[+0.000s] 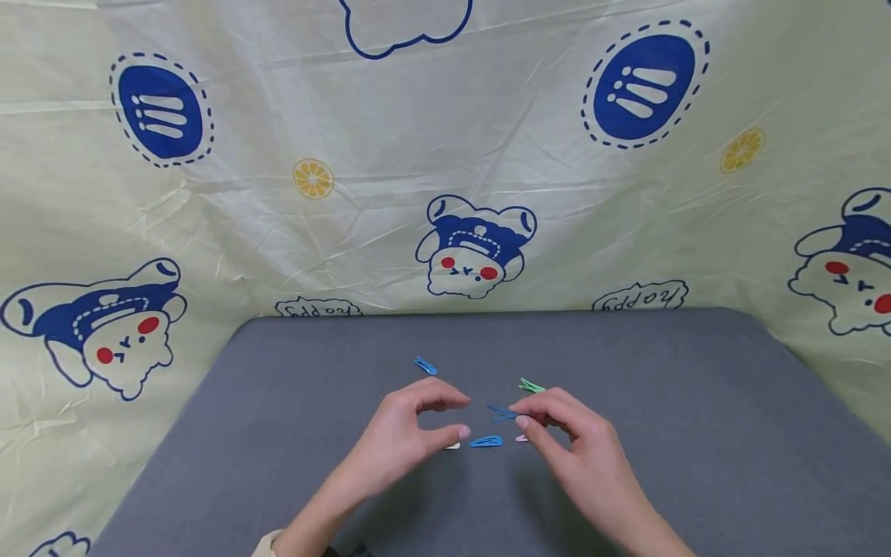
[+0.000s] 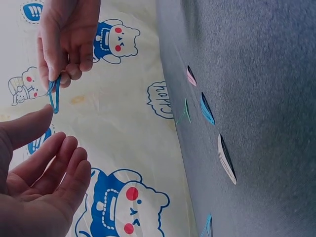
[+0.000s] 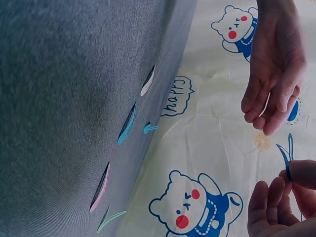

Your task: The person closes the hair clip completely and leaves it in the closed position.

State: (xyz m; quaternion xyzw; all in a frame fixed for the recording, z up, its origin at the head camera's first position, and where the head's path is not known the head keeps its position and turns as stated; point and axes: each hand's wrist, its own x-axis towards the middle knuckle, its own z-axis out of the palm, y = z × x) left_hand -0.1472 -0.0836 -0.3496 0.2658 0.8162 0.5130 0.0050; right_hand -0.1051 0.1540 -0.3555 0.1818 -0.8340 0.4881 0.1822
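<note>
One blue hair clip, splayed: pinched at its joined end in the right hand, above the surface. Left hand: empty, thumb and fingers wide, near its free end. Probably light, springy, slightly slippery; joined end the surest hold.

5 clips on tbl: 3 in front, 2 behind (L & R); cloth at back.

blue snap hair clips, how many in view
3: the held clip in the right hand, the front clip between the white clip and pink clip, the back clip beyond the left hand.
</note>
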